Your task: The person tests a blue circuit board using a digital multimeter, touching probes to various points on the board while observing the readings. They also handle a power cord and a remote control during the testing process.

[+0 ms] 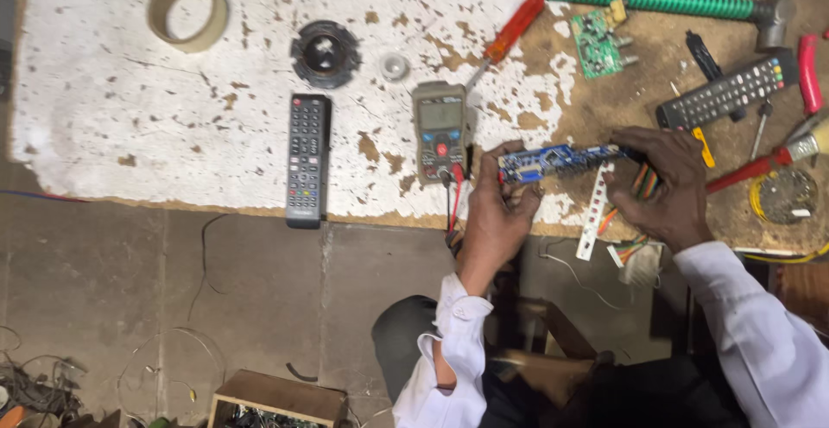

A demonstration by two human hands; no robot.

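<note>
Hands meet over the desk [173, 108] edge: the left hand [499, 212] pinches the left end of a blue board [553, 162], and the right hand [665, 188] closes on its right end, where coloured wires [643, 182] bunch under the fingers. Long axis runs left to right between the two grips, so neither hand is nearer. Narrow and flat, the board carries small parts. A meter [440, 130] lies just left of it; a black remote [307, 158] sits farther left.
</note>
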